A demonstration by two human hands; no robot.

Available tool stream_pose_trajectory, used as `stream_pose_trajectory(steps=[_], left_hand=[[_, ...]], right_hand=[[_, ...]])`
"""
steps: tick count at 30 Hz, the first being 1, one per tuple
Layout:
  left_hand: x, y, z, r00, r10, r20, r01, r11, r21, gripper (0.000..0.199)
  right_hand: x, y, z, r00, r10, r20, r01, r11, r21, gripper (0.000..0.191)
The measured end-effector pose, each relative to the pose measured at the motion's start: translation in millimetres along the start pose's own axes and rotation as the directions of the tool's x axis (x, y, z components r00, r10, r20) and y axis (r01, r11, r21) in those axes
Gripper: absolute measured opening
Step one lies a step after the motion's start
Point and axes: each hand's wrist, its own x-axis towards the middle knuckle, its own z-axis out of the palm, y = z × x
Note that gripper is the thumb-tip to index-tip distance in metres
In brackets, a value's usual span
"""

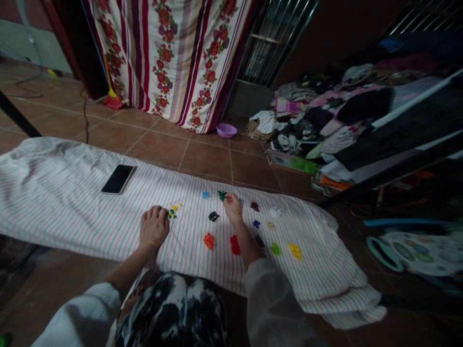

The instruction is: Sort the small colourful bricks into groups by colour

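Green plastic piece [222, 195] under right hand [232, 207] fingertips, grip narrow, hold unclear; diagonal yellow-green cluster [173, 210] just beside left hand [154, 227], grip loosely curled; striped cloth [72, 202] beneath.

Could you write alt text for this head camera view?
A person's right hand touches a small green piece among scattered colourful pieces on a striped cloth; the left hand lies beside a yellow-green cluster. A smartphone lies on the cloth too.

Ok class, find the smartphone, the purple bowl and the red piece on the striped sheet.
Smartphone [118, 179], head view, dark screen.
Purple plastic bowl [226, 130], head view, inside surface.
Red piece [235, 245], head view, middle.
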Motion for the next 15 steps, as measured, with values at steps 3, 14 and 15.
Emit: stream_pose_trajectory(steps=[3,14,15], left_hand=[[0.3,0.4,-0.8,1.000,0.005,0.002,-0.005,1.000,0.003,0.021],[0.8,1.0,-1.8,1.000,0.005,-0.003,-0.005,1.000,0.012,0.019],[0.7,1.0,-1.7,1.000,0.004,-0.004,-0.004,1.000,0.014,0.019]], right_hand=[[8.9,9.0,-6.5,0.996,0.084,-0.001,-0.083,0.994,-0.064,0.023],[14.3,12.0,-1.9,0.999,0.032,0.013,-0.031,0.992,-0.126,0.018],[14.1,12.0,-1.9,1.000,0.027,0.010,-0.026,0.993,-0.118,0.019]])
